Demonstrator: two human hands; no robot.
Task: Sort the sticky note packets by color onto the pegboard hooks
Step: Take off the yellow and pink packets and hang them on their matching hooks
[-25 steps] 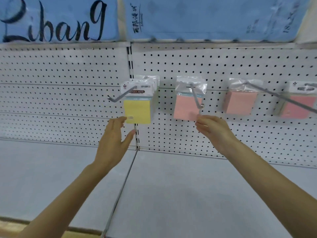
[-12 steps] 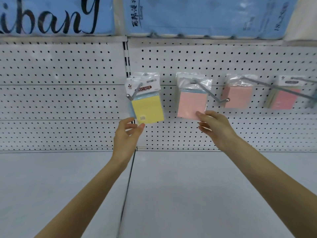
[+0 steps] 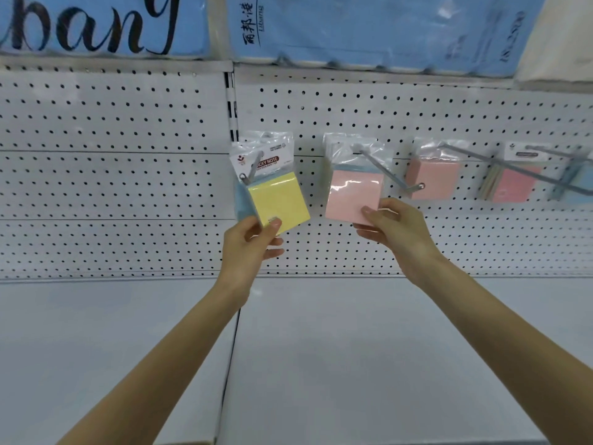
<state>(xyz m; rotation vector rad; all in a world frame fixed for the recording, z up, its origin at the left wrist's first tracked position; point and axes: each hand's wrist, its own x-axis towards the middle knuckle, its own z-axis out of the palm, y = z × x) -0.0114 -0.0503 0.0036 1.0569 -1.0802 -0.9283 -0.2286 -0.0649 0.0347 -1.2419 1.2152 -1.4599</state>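
A yellow sticky note packet (image 3: 276, 195) hangs tilted at the front of the leftmost hook (image 3: 253, 168), with a blue packet (image 3: 243, 200) behind it. My left hand (image 3: 250, 242) pinches the yellow packet's lower corner between thumb and fingers. On the second hook (image 3: 385, 170) hangs a pink packet (image 3: 351, 194); my right hand (image 3: 394, 229) pinches its lower right corner. Further right, another pink packet (image 3: 431, 179) hangs on a third hook, and a pink packet with others (image 3: 513, 184) on a long hook (image 3: 513, 170).
The white pegboard (image 3: 128, 187) fills the back wall, bare of hooks on its left panel. A white shelf (image 3: 353, 348) lies below my arms. Blue bagged goods (image 3: 369, 30) sit on the shelf above. A pale blue packet (image 3: 580, 183) shows at the far right edge.
My left hand rose and closed its thumb and fingers on the yellow packet's corner, tilting it. My right hand moved up and took hold of the pink packet's corner. The camera moved closer.
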